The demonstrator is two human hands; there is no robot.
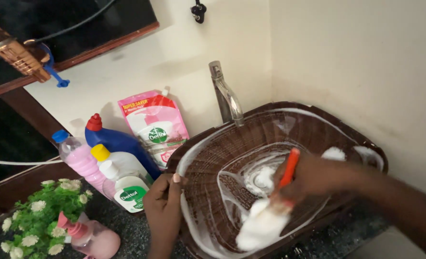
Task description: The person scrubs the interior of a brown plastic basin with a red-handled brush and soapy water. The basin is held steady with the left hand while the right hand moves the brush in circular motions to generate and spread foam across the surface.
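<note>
From the head view, I saw my right hand wrapped shut around the orange plastic handle of a scrubbing brush, whose foam-loaded head pressed against the inner floor of the dark brown, ribbed, oval wash basin, just below and in front of that grip. My left hand was closed over the near rim of the basin, fingers curled on the edge and thumb on top, bracing it. Judging from the lather, the scrubbing looked well under way but not finished: white suds streaked the bowl around the brush, ringed the drain just beside the handle and ran along the rim, while the far ribbed wall beyond the right grip looked mostly bare of foam. Nothing had been rinsed; no water showed from the steel tap standing past the brush at the back of the bowl. Outward of the left grip stood a cluster of containers: a blue bottle with a red cap, a white bottle with a yellow cap, a pink clear bottle with a blue cap, a small white bottle with a green label nearest that hand, and a pink refill pouch leaning on the wall. Nearer me were a pink pump dispenser and a green plant with white flowers.
</note>
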